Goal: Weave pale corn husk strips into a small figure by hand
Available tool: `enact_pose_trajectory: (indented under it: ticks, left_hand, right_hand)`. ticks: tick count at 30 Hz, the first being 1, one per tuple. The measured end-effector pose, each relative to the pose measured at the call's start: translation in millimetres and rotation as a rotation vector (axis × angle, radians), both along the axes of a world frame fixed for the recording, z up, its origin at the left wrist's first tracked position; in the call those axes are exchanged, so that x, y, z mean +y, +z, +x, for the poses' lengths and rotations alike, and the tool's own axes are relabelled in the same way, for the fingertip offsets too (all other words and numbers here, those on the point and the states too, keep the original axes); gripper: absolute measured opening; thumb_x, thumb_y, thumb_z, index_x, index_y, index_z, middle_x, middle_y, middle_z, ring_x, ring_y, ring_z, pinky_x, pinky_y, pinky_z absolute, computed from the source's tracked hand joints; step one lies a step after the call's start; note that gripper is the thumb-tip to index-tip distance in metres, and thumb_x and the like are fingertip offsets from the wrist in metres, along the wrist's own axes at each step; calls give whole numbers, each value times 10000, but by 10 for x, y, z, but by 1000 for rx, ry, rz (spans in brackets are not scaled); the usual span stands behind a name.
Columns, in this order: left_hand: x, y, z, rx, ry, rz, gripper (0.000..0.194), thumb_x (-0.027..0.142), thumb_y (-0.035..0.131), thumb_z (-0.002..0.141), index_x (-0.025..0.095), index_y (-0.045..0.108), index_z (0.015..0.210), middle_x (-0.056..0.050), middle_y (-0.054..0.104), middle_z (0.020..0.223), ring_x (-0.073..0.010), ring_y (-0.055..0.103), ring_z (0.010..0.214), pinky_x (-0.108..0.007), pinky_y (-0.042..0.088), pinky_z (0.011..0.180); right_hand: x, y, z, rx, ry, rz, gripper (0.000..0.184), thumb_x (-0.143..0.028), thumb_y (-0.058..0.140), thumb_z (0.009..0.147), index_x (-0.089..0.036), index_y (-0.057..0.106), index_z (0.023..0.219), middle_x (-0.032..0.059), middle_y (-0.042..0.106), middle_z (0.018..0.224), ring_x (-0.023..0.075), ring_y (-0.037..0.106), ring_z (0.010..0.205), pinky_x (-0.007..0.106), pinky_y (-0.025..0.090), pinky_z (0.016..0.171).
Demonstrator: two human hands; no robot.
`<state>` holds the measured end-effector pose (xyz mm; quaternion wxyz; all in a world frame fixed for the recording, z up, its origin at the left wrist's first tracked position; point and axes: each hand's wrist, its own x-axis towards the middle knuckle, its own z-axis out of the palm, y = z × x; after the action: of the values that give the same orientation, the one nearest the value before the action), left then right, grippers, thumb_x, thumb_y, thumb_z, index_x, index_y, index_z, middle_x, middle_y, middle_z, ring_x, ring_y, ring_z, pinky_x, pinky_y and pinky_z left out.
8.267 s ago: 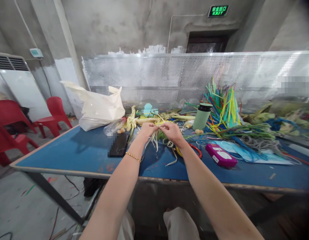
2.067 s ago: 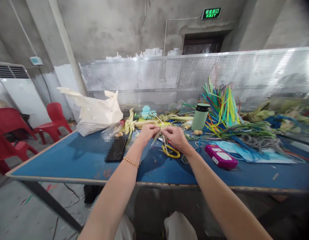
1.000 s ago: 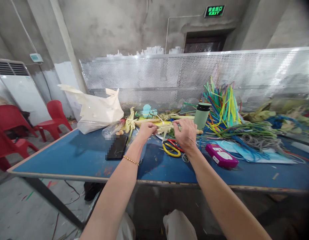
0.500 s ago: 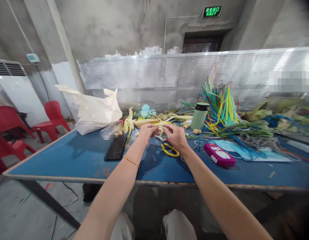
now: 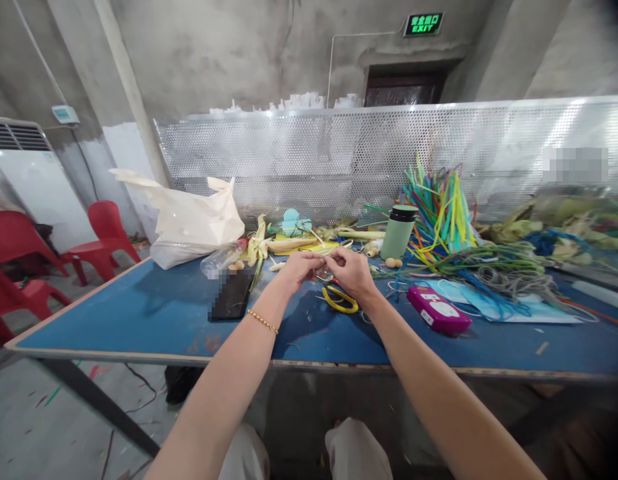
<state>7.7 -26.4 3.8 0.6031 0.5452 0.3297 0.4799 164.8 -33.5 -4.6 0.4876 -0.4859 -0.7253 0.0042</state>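
Observation:
My left hand and my right hand meet over the middle of the blue table, fingertips pinched close together. Between them is a thin pale strip of corn husk, mostly hidden by the fingers. Just below my right hand lie scissors with a yellow handle, their blades partly covered. Behind my hands, dried corn husks and a husk stalk are spread along the table. Small round tan balls lie left of my left hand.
Left of my arms are a dark phone, a clear bottle and a white plastic bag. At right stand a green flask, a purple box-shaped device, coloured strips and tangled cords. A perforated metal panel rises behind.
My hands have drawn slightly closer together, fingers bunched around the husk strip. Less of the pale strip shows now. The things on the table have not moved.

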Motion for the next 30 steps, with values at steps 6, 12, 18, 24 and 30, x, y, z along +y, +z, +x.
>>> enact_pose_trajectory:
  ticks: [6, 12, 18, 24, 30]
  left_hand:
    - [52, -27, -41, -50, -13, -43, 235, 257, 872, 646, 117, 700, 723, -43, 670, 625, -136, 625, 562, -258, 421, 571]
    - [54, -29, -24, -12, 81, 5, 156, 161, 836, 645, 106, 708, 716, -46, 690, 646, -109, 606, 536, -234, 364, 534]
    - [54, -25, -11, -43, 118, -19, 179, 153, 841, 619, 114, 686, 700, -46, 699, 664, -110, 606, 539, -226, 353, 521]
    - [82, -22, -45, -121, 157, -76, 236, 162, 874, 588, 125, 680, 718, -32, 690, 660, -119, 627, 577, -226, 389, 554]
    - [142, -55, -82, -179, 246, -128, 233, 157, 864, 612, 126, 694, 768, -37, 716, 717, -112, 639, 594, -215, 377, 537]
  right_hand:
    - [-5, 1, -7, -6, 56, 4, 127, -285, 587, 825, -198, 655, 762, 54, 724, 749, 181, 624, 672, 281, 449, 661]
    - [-33, 41, -12, 104, 78, -49, 185, -348, 615, 841, -186, 667, 769, 63, 744, 752, 180, 643, 662, 288, 483, 686]
    - [-31, 62, -26, 42, 124, -11, 188, -306, 580, 867, -192, 668, 746, 52, 733, 738, 170, 619, 648, 278, 459, 676]
    - [-44, 45, 27, -40, 156, -51, 200, -307, 565, 905, -187, 710, 839, 51, 751, 792, 165, 622, 655, 266, 439, 661]
    - [8, -114, 275, -487, -106, -290, 167, -256, 655, 839, -189, 687, 689, 73, 717, 727, 184, 613, 661, 279, 360, 611]
